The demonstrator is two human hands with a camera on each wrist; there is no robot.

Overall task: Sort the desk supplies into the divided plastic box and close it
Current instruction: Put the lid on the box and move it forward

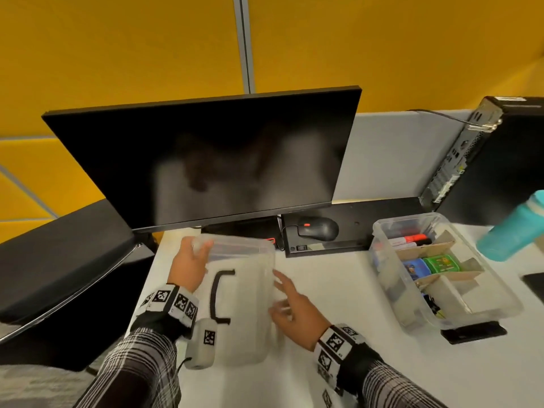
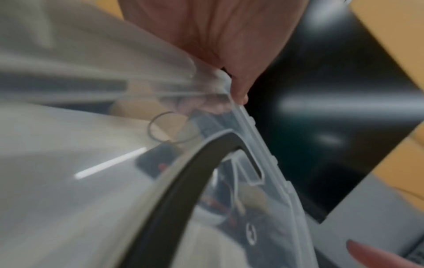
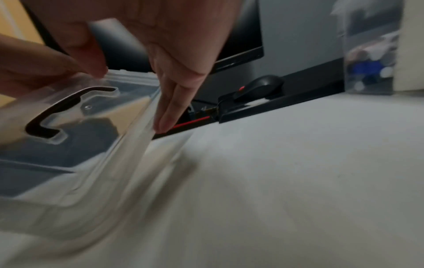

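My left hand (image 1: 191,260) grips the far left corner of a clear plastic lid (image 1: 244,290) with a black handle (image 1: 219,295). In the left wrist view the thumb lies on top of the lid (image 2: 69,181) and the fingers show through it from below. My right hand (image 1: 294,304) touches the lid's right edge with straight fingers (image 3: 165,116). The lid (image 3: 91,163) is tilted just above the white desk and blurred. The divided plastic box (image 1: 497,312) stands open at the right. It holds markers (image 1: 409,240), a blue tin (image 1: 413,267) and a green tin (image 1: 441,263).
A dark monitor (image 1: 206,166) stands behind the lid, with a black mouse (image 1: 318,228) to its right. A computer tower (image 1: 485,160) and a teal bottle (image 1: 515,234) stand at the far right. A flat black object (image 1: 474,334) lies by the box's near end.
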